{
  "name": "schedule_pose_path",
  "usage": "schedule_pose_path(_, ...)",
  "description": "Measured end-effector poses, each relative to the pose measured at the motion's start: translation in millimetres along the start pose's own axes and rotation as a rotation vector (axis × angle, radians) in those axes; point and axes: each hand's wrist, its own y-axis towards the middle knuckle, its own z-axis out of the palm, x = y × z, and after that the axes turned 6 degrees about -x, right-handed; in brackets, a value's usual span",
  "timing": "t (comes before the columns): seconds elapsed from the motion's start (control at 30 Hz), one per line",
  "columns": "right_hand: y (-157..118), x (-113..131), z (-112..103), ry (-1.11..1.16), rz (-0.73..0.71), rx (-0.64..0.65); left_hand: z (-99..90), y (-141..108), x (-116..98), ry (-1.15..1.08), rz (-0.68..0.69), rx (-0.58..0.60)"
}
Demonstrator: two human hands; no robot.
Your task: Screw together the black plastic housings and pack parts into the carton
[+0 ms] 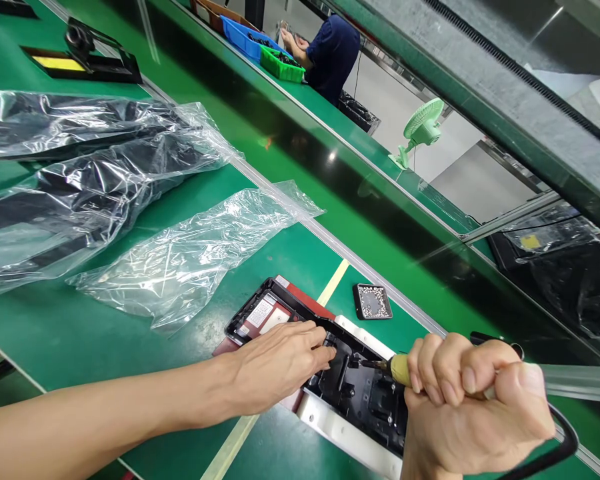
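On the green workbench lies a long black plastic housing (350, 390), its inside facing up, with small posts and metal screws in it. My left hand (280, 360) reaches across it with bent fingers, the fingertips pressing on a black part inside; the thumb is hidden. In a closed fist, my right hand (475, 400) grips an electric screwdriver (400, 369) with a yellowish front end and a black cord. The screwdriver's bit points left into the housing, near my left fingertips. A white fixture block (340, 430) runs along the housing's near side.
Beyond the housing sits a small black tray (356, 303) of screws. Clear plastic bags (180, 253) lie to the left, some with dark parts inside. A ledge (265, 183) crosses the bench. Across the line are a green fan (423, 127), a blue bin (240, 41), a green bin (280, 67) and a co-worker (334, 57).
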Motion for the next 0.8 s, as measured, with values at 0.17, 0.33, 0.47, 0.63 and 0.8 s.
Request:
schedule_pose_path(0.17, 0.7, 0.2, 0.1, 0.011, 0.006, 0.026, -0.1, -0.1, 0.4, -0.001, -0.001, 0.001)
schedule_pose_path(0.33, 0.2, -1.7, -4.6, 0.027, -0.009, 0.043, 0.4, 0.8, 0.8, 0.009, -0.002, 0.029)
schedule_pose_path(0.47, 0.4, -3.0, -7.8, 0.035, -0.010, 0.050, 4.5, -0.1, 1.8, -0.004, -0.011, 0.021)
schedule_pose_path(0.63, 0.7, -2.7, -6.7, 0.041, -0.018, 0.031, 6.3, -1.2, 2.5, -0.013, -0.011, 0.010)
schedule_pose_path(0.8, 0.1, -1.8, -3.2, 0.016, -0.028, -0.007, 4.8, -1.6, 2.5, -0.005, -0.014, 0.021)
